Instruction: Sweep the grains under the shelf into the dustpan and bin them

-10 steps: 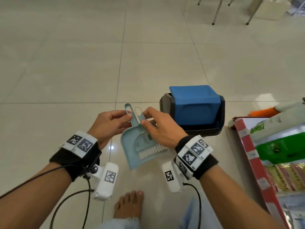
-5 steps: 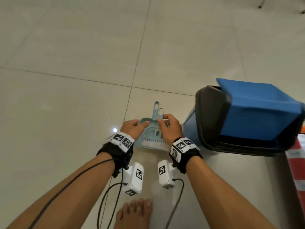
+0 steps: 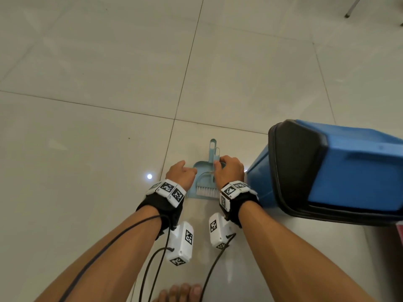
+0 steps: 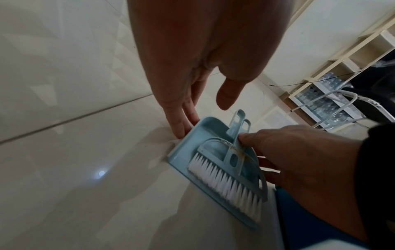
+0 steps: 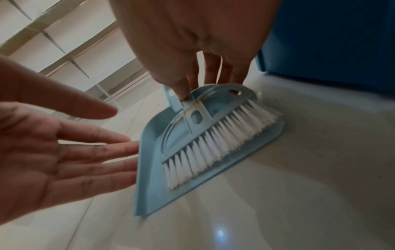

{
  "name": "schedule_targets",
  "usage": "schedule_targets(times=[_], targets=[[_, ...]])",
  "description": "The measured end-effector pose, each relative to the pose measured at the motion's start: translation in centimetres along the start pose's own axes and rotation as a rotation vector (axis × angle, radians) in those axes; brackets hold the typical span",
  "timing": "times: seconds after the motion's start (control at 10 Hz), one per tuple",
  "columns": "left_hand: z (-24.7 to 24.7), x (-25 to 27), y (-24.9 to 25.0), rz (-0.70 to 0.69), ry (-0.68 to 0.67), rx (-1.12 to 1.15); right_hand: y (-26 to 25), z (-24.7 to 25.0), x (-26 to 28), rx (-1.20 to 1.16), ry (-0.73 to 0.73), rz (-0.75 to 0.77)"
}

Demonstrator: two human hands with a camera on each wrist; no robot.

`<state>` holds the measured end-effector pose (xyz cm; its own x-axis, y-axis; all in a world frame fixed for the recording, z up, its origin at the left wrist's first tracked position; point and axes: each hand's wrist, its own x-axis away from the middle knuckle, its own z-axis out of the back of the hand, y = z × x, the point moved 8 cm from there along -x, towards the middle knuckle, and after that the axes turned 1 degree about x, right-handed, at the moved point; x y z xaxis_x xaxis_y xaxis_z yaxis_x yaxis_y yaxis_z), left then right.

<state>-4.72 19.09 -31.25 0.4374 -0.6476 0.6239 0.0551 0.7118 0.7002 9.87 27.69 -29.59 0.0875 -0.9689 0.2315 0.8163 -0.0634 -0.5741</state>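
Dustpan (image 3: pixel 197 171) flat on floor (image 3: pixel 87 149) beside blue bin (image 3: pixel 349 171), brush (image 3: pixel 207 188) nested inside. Right hand (image 3: pixel 229 171) pinches brush handle; left hand (image 3: pixel 181 175) released, straight fingers at pan's left edge.

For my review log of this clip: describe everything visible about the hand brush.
The brush is small, of pale blue plastic with white bristles, an arched open-frame head and a slim handle ending in a hanging loop. It lies nested flat in the matching dustpan on the tiled floor, bristles toward the pan's open lip, beside the blue bin. The right hand pinches its handle; the left hand touches only the pan's edge.
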Motion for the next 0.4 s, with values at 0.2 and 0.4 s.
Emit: schedule_targets(times=[0.2, 0.4], targets=[[1.3, 2.1, 1.9, -0.16, 0.013, -0.383, -2.1, 1.5, 1.9, 0.072, -0.021, 0.011], [4.2, 6.8, 5.6, -0.433, 0.055, -0.826, -6.3, 4.6, 4.6, 0.075, -0.089, 0.073]])
